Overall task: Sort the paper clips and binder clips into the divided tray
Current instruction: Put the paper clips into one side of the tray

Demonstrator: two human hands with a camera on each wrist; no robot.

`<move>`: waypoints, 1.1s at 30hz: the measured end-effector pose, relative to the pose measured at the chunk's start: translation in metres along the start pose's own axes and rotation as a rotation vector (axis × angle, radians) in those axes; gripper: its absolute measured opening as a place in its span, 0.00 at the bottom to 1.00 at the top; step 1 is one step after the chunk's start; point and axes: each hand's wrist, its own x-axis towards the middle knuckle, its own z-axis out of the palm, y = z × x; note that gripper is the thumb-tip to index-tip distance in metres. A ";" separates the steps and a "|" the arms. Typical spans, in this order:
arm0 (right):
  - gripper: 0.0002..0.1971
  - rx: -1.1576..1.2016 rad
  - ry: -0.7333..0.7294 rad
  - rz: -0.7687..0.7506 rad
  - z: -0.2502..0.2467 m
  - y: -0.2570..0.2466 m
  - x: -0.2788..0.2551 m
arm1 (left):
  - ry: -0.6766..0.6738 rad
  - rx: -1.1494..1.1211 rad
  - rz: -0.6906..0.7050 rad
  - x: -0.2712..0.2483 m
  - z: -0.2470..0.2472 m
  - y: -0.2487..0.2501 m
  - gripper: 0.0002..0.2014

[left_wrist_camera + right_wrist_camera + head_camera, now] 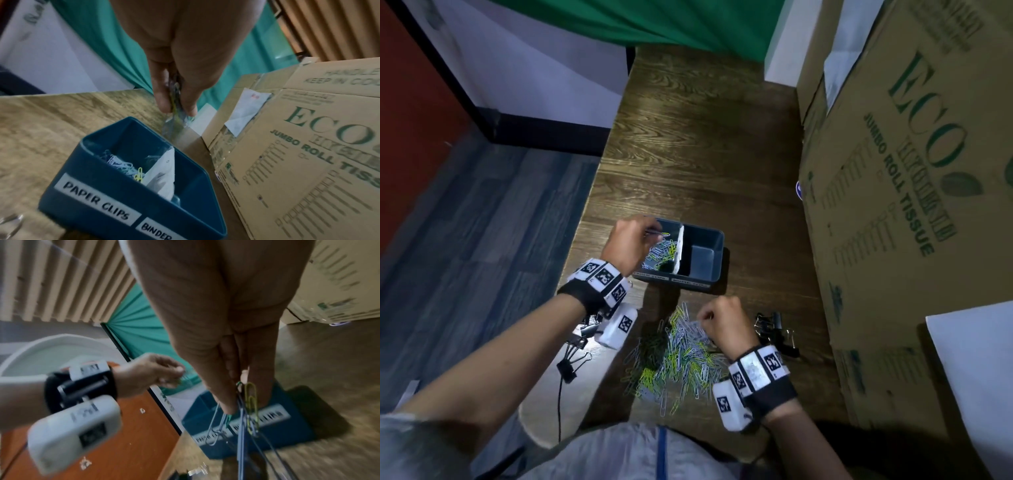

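Observation:
A blue divided tray [703,236] [102,191] [287,431] sits mid-table, labelled PAPER CLIPS on its left half and BINDER on its right. A white divider [680,251] [164,175] splits it. Its left compartment holds coloured paper clips [661,251] [123,165]; the right looks bare. My left hand [631,243] [176,105] hovers over the left compartment and pinches a few paper clips. My right hand [726,320] [240,386] pinches a bunch of paper clips [252,404] just above the loose pile [674,356].
Black binder clips lie left of the pile [575,353] and right of it [777,329]. A big ECO cardboard box [911,205] walls the table's right side. The table's left edge [585,219] drops to the floor. A green curtain [671,20] hangs behind.

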 end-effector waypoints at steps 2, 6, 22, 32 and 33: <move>0.04 0.025 0.033 -0.047 -0.021 -0.017 0.003 | 0.006 0.019 -0.081 -0.002 0.006 -0.008 0.13; 0.04 0.022 0.173 -0.171 -0.059 -0.056 0.029 | 0.049 0.159 -0.146 -0.040 0.021 -0.023 0.06; 0.15 0.041 0.072 -0.126 0.002 -0.015 0.041 | -0.669 0.371 -0.303 -0.171 0.069 -0.052 0.39; 0.61 -0.284 -0.288 0.094 0.096 0.055 -0.022 | -0.678 0.217 -0.121 -0.191 0.103 -0.041 0.56; 0.60 -0.281 -0.255 0.074 0.100 0.051 -0.022 | -0.678 0.202 -0.109 -0.188 0.106 -0.037 0.57</move>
